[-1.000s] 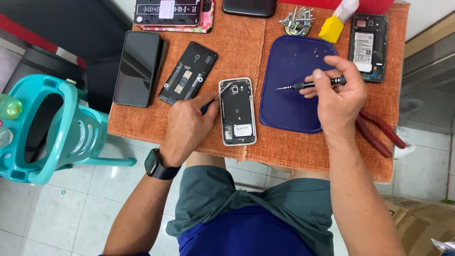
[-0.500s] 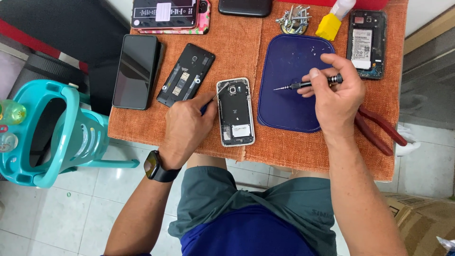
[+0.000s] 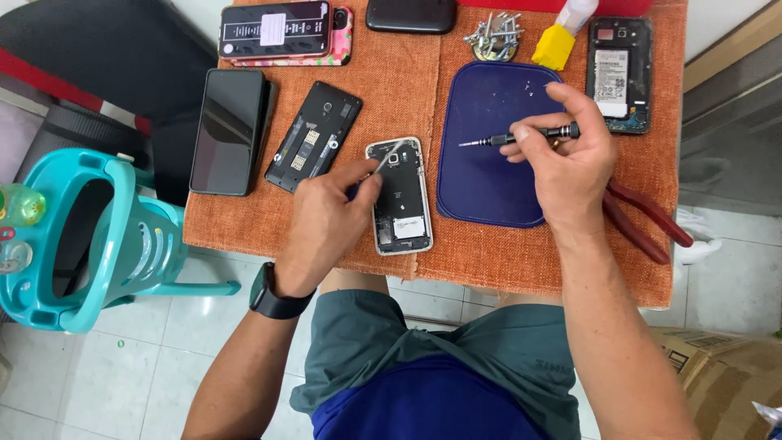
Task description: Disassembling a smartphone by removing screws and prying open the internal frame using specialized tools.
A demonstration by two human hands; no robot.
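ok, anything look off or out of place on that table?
Nothing damaged or spilled. Only oddity: the red pliers lie half under the right hand, handles poking past the cloth edge. Tiny specks dot the blue mat.

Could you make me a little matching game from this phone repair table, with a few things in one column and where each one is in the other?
Things:
1. small screwdriver
2. opened phone
3. red-handled pliers
4. yellow-capped bottle

Places:
A. at the table's far edge, above the blue mat
B. partly hidden under the right hand, handles sticking out to the right
C. held in the right hand, over the blue mat
D. flat on the orange cloth, beside the left hand, left of the mat

Pairs: 1-C, 2-D, 3-B, 4-A
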